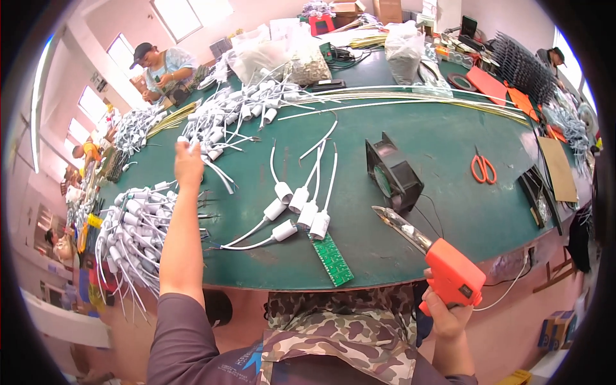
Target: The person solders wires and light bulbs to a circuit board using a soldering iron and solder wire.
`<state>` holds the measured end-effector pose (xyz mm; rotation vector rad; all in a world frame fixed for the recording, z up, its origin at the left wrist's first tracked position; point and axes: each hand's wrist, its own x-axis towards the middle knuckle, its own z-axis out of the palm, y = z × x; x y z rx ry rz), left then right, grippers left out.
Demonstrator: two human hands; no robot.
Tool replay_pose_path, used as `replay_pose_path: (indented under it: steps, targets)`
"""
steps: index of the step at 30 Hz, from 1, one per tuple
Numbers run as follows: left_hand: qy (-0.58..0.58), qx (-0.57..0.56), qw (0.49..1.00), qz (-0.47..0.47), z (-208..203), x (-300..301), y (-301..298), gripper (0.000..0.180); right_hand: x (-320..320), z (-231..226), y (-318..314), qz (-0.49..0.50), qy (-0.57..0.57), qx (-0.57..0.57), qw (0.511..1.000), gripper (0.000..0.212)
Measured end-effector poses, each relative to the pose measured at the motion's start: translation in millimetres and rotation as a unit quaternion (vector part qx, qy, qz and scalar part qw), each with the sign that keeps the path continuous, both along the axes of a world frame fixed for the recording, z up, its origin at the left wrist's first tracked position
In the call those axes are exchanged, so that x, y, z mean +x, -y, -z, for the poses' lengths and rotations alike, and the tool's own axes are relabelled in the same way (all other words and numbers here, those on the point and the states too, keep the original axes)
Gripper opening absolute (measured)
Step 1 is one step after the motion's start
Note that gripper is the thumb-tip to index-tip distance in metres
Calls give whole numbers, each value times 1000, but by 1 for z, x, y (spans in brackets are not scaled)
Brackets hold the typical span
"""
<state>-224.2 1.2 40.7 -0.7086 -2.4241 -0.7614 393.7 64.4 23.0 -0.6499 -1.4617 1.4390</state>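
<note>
My right hand (448,316) grips the handle of a red soldering gun (457,274), its metal tip pointing up and left over the table. My left hand (188,165) is stretched out to the near edge of a pile of white cylindrical cable parts (221,119). Its fingers are closed at one white piece of that pile, partly hidden by the hand. In front of me several more of these white parts (282,230) lie with their cables fanned out. One end of a green circuit board (332,260) is beneath them, near the table's front edge.
A black fan (393,172) stands right of centre, beside orange-handled scissors (482,168). A heap of white cable parts (131,234) overhangs the table's left edge. Long pale strips (410,96) and plastic bags (404,54) lie at the back. A person (168,69) works across the table.
</note>
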Motion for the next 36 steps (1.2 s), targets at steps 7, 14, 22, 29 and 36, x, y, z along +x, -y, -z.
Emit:
replay_pose_path:
  steps: [7, 14, 22, 29, 36]
  targets:
    - [-112, 243, 917, 295, -100, 92, 0, 36, 2, 2, 2, -15, -3, 1, 1000, 43]
    - [189, -82, 798, 566, -76, 265, 21, 32, -4, 13, 5, -39, 7, 57, 998, 41]
    - [298, -29, 741, 602, -7, 285, 28, 16, -10, 8, 12, -62, 4, -43, 997, 40]
    - [374, -18, 736, 565, 1, 292, 34, 15, -12, 10, 16, -72, 16, -21, 997, 39]
    - [591, 9, 589, 551, -11, 329, 32, 35, -43, 10, 5, -120, -64, -86, 987, 55]
